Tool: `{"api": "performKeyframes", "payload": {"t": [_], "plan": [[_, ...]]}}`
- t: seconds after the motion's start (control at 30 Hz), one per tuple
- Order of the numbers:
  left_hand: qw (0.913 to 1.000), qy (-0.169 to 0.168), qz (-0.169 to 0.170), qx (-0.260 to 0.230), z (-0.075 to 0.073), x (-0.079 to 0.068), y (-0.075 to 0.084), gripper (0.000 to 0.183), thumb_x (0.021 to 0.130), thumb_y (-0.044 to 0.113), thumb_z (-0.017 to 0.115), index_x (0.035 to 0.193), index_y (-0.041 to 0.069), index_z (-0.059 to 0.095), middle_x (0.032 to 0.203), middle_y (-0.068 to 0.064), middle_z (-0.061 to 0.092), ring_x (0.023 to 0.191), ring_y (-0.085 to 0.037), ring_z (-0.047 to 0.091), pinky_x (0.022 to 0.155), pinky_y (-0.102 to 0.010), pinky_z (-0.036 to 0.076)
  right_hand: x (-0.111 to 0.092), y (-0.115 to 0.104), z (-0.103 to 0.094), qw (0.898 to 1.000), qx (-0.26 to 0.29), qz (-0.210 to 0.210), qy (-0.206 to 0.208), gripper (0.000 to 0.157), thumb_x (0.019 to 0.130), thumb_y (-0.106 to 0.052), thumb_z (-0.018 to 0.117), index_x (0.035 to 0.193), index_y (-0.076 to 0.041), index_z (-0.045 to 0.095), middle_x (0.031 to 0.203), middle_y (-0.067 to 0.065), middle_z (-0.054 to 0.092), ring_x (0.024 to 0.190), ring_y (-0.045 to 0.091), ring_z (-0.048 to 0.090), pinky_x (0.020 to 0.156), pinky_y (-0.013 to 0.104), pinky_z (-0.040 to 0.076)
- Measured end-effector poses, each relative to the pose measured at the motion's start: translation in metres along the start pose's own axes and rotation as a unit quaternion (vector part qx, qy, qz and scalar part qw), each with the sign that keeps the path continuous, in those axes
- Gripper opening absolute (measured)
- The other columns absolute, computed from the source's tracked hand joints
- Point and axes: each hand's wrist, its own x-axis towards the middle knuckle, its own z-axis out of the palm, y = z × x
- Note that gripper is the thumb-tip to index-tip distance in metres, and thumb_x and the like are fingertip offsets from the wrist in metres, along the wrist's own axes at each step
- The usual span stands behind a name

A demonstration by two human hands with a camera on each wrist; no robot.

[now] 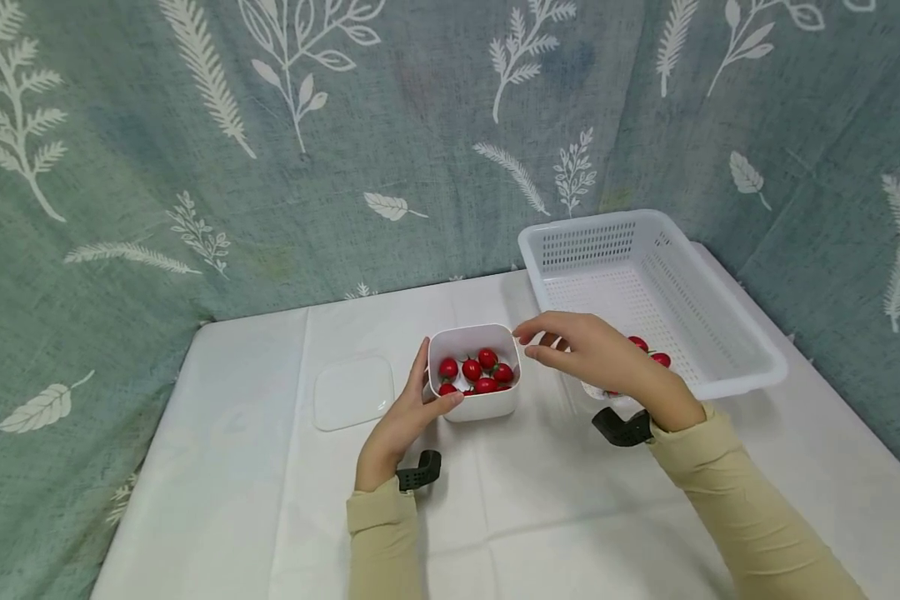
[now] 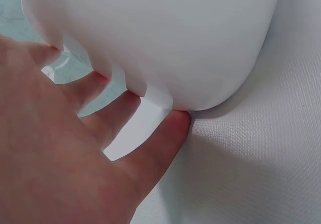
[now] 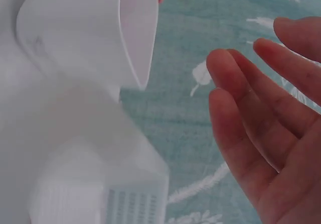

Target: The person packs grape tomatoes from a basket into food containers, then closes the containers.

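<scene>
A white square container (image 1: 483, 407) with several red cherry tomatoes (image 1: 471, 369) in it stands at the middle of the table. My left hand (image 1: 405, 421) grips its left side, thumb at the front rim. In the left wrist view, fingertips of the left hand (image 2: 95, 118) touch the white wall. Just beside the container's right rim hovers my right hand (image 1: 588, 346), fingers loosely bent. The right wrist view shows that right hand (image 3: 276, 128) holding nothing, apart from the container (image 3: 75, 33). Other cherry tomatoes (image 1: 661, 360) lie in the basket, partly hidden by the right arm.
To the right is a large white perforated basket (image 1: 720, 333), partly under my right forearm. A flat, translucent square lid (image 1: 354, 392) lies left of the container. Behind the white table (image 1: 225, 467) hangs a green leaf-patterned curtain (image 1: 390, 133).
</scene>
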Motion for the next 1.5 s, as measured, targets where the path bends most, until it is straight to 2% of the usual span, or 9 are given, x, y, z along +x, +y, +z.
{"api": "performKeyframes", "payload": {"t": [0.23, 0.43, 0.53, 0.63, 0.93, 1.1, 1.23, 1.33, 1.5], "plan": [[1.0000, 0.002, 0.002, 0.007, 0.000, 0.003, -0.002, 0.089, 0.081, 0.034, 0.065, 0.140, 0.043, -0.001, 0.147, 0.005, 0.005, 0.134, -0.018, 0.003, 0.101, -0.055, 0.014, -0.002, 0.013, -0.025, 0.997, -0.019, 0.048, -0.059, 0.034, 0.088, -0.043, 0.050, 0.117, -0.026, 0.056, 0.105, -0.011, 0.059, 0.090, 0.008, 0.055, 0.074, 0.031, 0.046], [0.9999, 0.004, 0.007, -0.010, -0.003, 0.013, -0.017, 0.086, 0.081, 0.032, 0.066, 0.137, 0.050, 0.004, 0.146, 0.010, 0.008, 0.133, -0.016, 0.005, 0.102, -0.055, 0.013, 0.000, 0.032, -0.042, 0.988, -0.024, 0.090, -0.120, 0.044, 0.088, -0.051, 0.045, 0.123, -0.026, 0.053, 0.103, -0.005, 0.060, 0.089, 0.011, 0.057, 0.078, 0.037, 0.044], [0.9999, 0.010, 0.012, -0.007, -0.004, 0.018, -0.027, 0.085, 0.079, 0.035, 0.067, 0.134, 0.055, 0.006, 0.144, 0.015, 0.009, 0.133, -0.014, 0.005, 0.102, -0.055, 0.013, 0.002, 0.043, -0.047, 0.984, -0.026, 0.100, -0.148, 0.044, 0.089, -0.049, 0.046, 0.124, -0.023, 0.053, 0.099, -0.003, 0.062, 0.087, 0.011, 0.057, 0.077, 0.036, 0.043], [0.9997, 0.015, 0.017, -0.004, -0.005, 0.021, -0.032, 0.085, 0.076, 0.039, 0.068, 0.133, 0.057, 0.007, 0.144, 0.016, 0.010, 0.133, -0.014, 0.006, 0.101, -0.055, 0.014, 0.003, 0.056, -0.050, 0.979, -0.012, 0.111, -0.170, 0.041, 0.090, -0.044, 0.048, 0.123, -0.021, 0.055, 0.104, -0.002, 0.061, 0.085, 0.011, 0.057, 0.077, 0.036, 0.044], [0.9995, 0.011, 0.028, -0.009, -0.005, 0.021, -0.033, 0.086, 0.076, 0.041, 0.069, 0.134, 0.056, 0.007, 0.143, 0.019, 0.010, 0.133, -0.014, 0.007, 0.102, -0.053, 0.015, 0.005, 0.096, -0.058, 0.966, 0.022, 0.113, -0.232, 0.032, 0.087, -0.018, 0.059, 0.118, -0.011, 0.056, 0.108, 0.007, 0.058, 0.093, 0.019, 0.057, 0.081, 0.037, 0.046], [0.9998, 0.003, 0.018, -0.012, -0.006, 0.020, -0.030, 0.086, 0.078, 0.037, 0.068, 0.133, 0.057, 0.006, 0.144, 0.018, 0.008, 0.133, -0.013, 0.005, 0.102, -0.053, 0.014, 0.002, 0.110, -0.064, 0.956, 0.040, 0.154, -0.248, 0.034, 0.088, -0.014, 0.056, 0.121, -0.006, 0.053, 0.112, 0.014, 0.056, 0.088, 0.024, 0.058, 0.075, 0.039, 0.048], [0.9997, -0.008, 0.018, -0.012, -0.005, 0.012, -0.017, 0.086, 0.081, 0.031, 0.065, 0.138, 0.049, 0.002, 0.146, 0.011, 0.005, 0.134, -0.016, 0.004, 0.102, -0.053, 0.014, 0.000, 0.123, -0.067, 0.942, 0.059, 0.210, -0.253, 0.035, 0.089, -0.015, 0.053, 0.122, -0.004, 0.050, 0.114, 0.019, 0.054, 0.087, 0.025, 0.056, 0.073, 0.040, 0.048], [0.9997, -0.009, 0.017, -0.012, -0.003, 0.007, -0.009, 0.085, 0.083, 0.028, 0.063, 0.140, 0.044, 0.001, 0.147, 0.007, 0.004, 0.134, -0.018, 0.003, 0.102, -0.054, 0.014, -0.001, 0.134, -0.068, 0.937, 0.069, 0.233, -0.252, 0.037, 0.089, -0.016, 0.053, 0.124, -0.003, 0.048, 0.117, 0.022, 0.051, 0.088, 0.025, 0.055, 0.074, 0.042, 0.047], [0.9998, 0.004, 0.014, -0.014, -0.004, 0.017, -0.028, 0.085, 0.080, 0.033, 0.066, 0.135, 0.055, 0.005, 0.145, 0.015, 0.007, 0.134, -0.015, 0.004, 0.101, -0.055, 0.013, -0.006, 0.149, -0.067, 0.931, 0.073, 0.257, -0.247, 0.041, 0.088, -0.015, 0.055, 0.126, -0.003, 0.046, 0.122, 0.025, 0.046, 0.091, 0.027, 0.057, 0.077, 0.043, 0.047]]}}
